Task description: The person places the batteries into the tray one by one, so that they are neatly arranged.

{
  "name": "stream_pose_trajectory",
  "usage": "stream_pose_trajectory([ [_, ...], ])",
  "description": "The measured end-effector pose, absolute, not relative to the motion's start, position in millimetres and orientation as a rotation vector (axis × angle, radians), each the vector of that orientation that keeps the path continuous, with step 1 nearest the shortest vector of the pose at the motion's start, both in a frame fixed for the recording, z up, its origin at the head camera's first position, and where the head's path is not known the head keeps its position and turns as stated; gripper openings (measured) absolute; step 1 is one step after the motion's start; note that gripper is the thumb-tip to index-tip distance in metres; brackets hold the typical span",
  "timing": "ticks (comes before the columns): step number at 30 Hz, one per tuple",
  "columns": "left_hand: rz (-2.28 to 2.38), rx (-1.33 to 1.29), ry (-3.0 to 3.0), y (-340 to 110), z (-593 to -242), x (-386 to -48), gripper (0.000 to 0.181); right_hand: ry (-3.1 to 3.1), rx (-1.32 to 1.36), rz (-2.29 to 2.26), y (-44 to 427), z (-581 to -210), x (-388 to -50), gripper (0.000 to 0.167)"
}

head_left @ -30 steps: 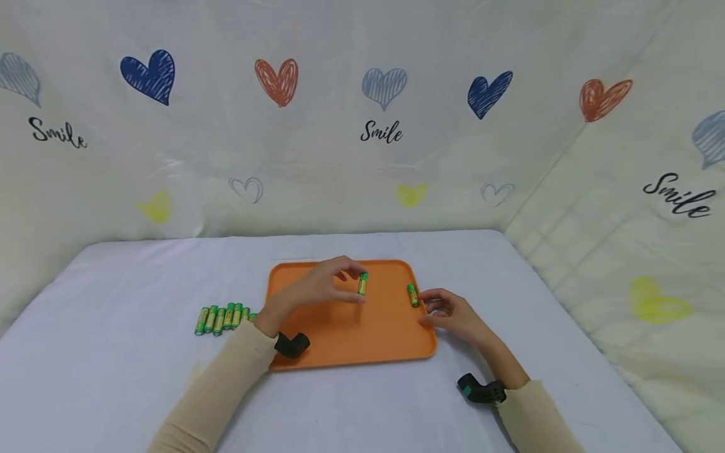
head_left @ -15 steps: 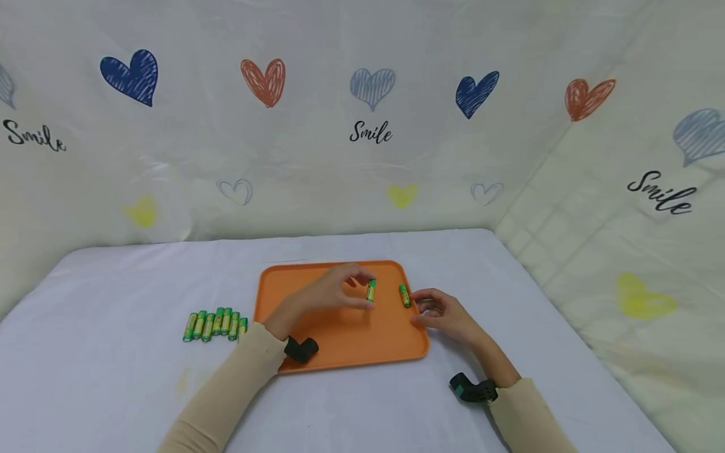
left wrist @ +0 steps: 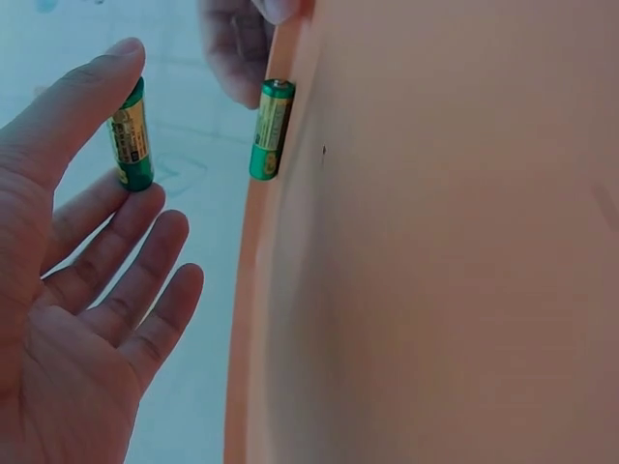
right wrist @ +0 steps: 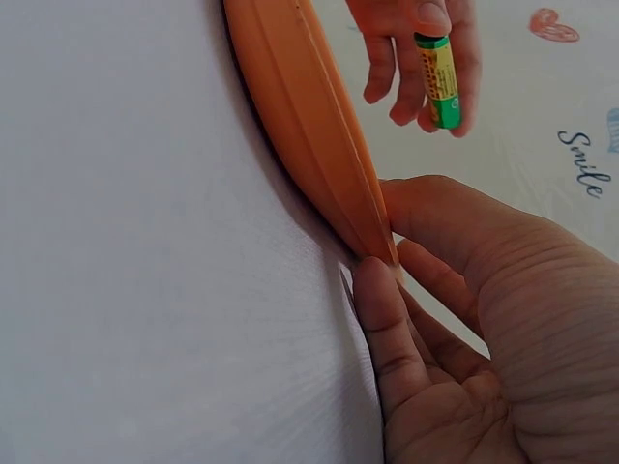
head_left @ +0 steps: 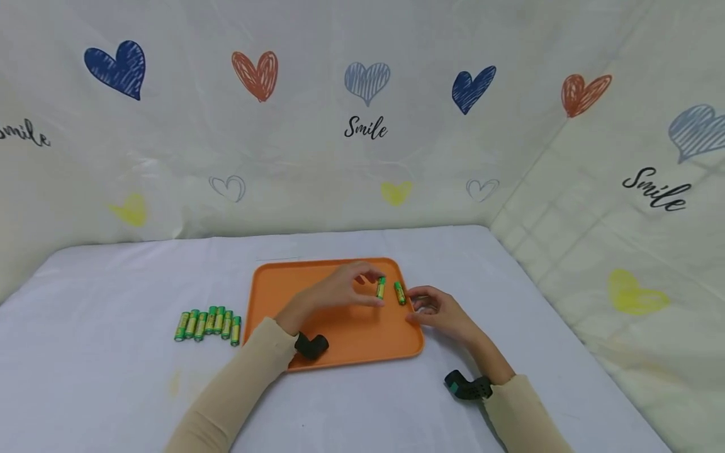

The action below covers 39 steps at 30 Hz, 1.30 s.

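Observation:
Between thumb and fingertips my left hand (head_left: 344, 289) pinches a green and yellow battery (head_left: 381, 288) above the orange tray (head_left: 340, 333). Another battery (head_left: 399, 293) lies in the tray along its right edge, just right of the held one. In the left wrist view the held battery (left wrist: 132, 135) is gripped at its two ends, apart from the lying battery (left wrist: 273, 130). My right hand (head_left: 444, 313) is at the tray's right edge; the right wrist view shows its thumb and fingers pinching the tray rim (right wrist: 363, 184).
Several green and yellow batteries (head_left: 209, 321) stand or lie in a row on the white cloth (head_left: 113, 377), left of the tray. Behind the table hangs a pale backdrop (head_left: 306, 145) with printed hearts and "Smile" lettering.
My left hand has moved right with its battery, closer to the one lying in the tray. The right hand stays at the tray's edge. The head view has shifted slightly.

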State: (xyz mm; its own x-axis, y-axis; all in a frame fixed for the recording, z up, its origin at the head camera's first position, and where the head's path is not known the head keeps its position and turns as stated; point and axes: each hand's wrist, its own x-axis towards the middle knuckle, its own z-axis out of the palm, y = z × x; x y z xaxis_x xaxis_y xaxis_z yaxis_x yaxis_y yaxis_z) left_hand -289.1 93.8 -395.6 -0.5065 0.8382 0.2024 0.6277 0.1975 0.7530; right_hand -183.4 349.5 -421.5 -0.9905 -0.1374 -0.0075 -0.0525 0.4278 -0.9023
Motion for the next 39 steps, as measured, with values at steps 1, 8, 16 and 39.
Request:
stream_pose_trajectory([
  [1, 1.208, 1.387, 2.221, 95, -396, -289, 0.059, 2.585, -0.171, -1.632, 349, -422, -183, 0.05],
  [8, 1.214, 1.362, 2.215, 106, -400, -288, 0.055, 2.599, -0.184, -1.622, 350, -422, -183, 0.049],
  [16, 1.203, 1.313, 2.265, 118, -407, -288, 0.051, 2.608, -0.206, -1.622, 351, -420, -185, 0.048],
  [39, 1.102, 1.197, 2.422, 137, -423, -290, 0.053, 2.603, -0.192, -1.618, 350, -422, -185, 0.048],
])
